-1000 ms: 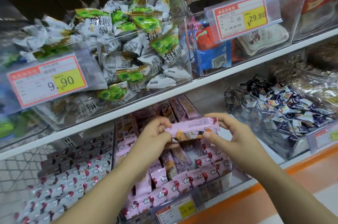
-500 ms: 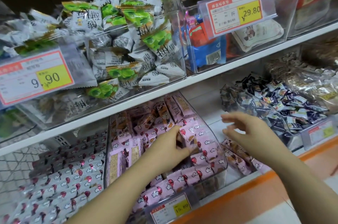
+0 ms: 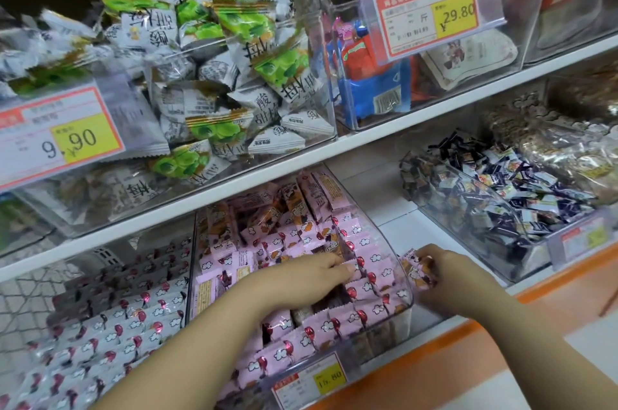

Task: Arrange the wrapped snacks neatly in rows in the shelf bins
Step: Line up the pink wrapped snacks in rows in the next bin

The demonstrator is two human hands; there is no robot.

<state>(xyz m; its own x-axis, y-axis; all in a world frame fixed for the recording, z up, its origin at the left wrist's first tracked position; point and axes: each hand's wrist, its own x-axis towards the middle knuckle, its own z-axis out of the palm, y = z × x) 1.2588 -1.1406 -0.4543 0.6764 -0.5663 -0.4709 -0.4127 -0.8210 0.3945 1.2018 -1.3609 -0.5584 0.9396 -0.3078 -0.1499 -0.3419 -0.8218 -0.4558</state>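
A clear plastic bin [image 3: 406,304] on the lower shelf holds pink wrapped snacks [image 3: 364,244], partly in rows, partly jumbled at the back. My left hand [image 3: 301,279] lies flat inside the bin, fingers pressing on the snacks in the middle rows. My right hand [image 3: 448,275] is on the shelf just right of the bin, fingers closed around a pink snack packet [image 3: 416,270] that lies outside the bin against its wall.
A second bin of pale pink snacks [image 3: 110,326] stands to the left. Right of the gap sits a bin of small dark candies [image 3: 495,198]. The upper shelf [image 3: 384,133] carries bins of green-and-white packets [image 3: 220,75] and blue and red packs [image 3: 368,75]. A price tag [image 3: 309,381] fronts the bin.
The packet held between both hands went into the bin. My left hand pushed further in over the rows. My right hand dropped to the shelf and closed on a loose packet.
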